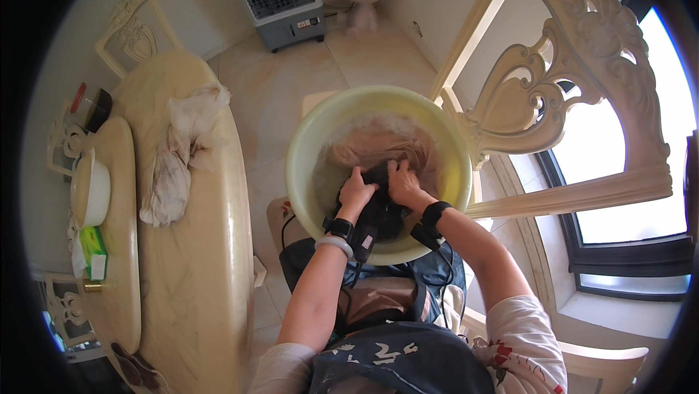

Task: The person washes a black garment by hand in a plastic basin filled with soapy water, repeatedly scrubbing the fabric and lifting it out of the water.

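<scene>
A large pale yellow-green plastic basin (300,137) stands in front of me, holding sudsy water. Inside it lie a black wet cloth (386,214) and, beyond that, a beige-pink cloth (360,143), partly under water and foam. My left hand (357,193) grips the black cloth at its left edge, thumb and fingers bent. On the cloth's right side, my right hand (403,182) has its fingers curled into the fabric near where it meets the beige cloth. Both wrists carry black straps with small cabled devices.
Left of me stands a cream table (218,241) with a crumpled whitish cloth or bag (169,175), a white bowl (97,192) and a green packet (94,249). A carved chair (508,110) adjoins the basin's right side. An air cooler (284,1) stands at the far wall.
</scene>
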`<state>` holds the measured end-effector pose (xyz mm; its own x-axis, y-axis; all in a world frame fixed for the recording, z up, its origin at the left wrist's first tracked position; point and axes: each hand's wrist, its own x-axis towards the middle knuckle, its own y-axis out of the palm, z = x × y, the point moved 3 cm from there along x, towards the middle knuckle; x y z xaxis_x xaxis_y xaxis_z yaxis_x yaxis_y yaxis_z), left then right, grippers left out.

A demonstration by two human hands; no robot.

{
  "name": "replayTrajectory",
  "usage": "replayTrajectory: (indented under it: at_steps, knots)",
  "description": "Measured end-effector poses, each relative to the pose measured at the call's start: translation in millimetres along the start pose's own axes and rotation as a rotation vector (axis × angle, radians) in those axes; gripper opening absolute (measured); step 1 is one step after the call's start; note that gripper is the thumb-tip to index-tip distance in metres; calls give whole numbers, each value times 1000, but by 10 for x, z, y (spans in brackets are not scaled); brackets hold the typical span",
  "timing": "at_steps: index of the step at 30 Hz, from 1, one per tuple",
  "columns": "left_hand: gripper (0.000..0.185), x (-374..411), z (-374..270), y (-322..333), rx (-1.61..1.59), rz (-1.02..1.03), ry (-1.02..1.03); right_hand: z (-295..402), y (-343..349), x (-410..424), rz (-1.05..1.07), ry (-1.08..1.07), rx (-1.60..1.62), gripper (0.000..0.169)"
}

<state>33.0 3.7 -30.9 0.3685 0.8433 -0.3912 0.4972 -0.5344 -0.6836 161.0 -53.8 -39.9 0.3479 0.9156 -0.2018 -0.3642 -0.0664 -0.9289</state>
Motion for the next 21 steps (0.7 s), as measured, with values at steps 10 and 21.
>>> replayTrajectory:
  at_steps: [10,21]
  knots:
    - [58,-72,-113,52,-949,231,-107,-249,-73,222,4,-110,360,36]
    - [56,125,91,232,-1477,401,-59,738,-612,-276,-467,-198,569,19]
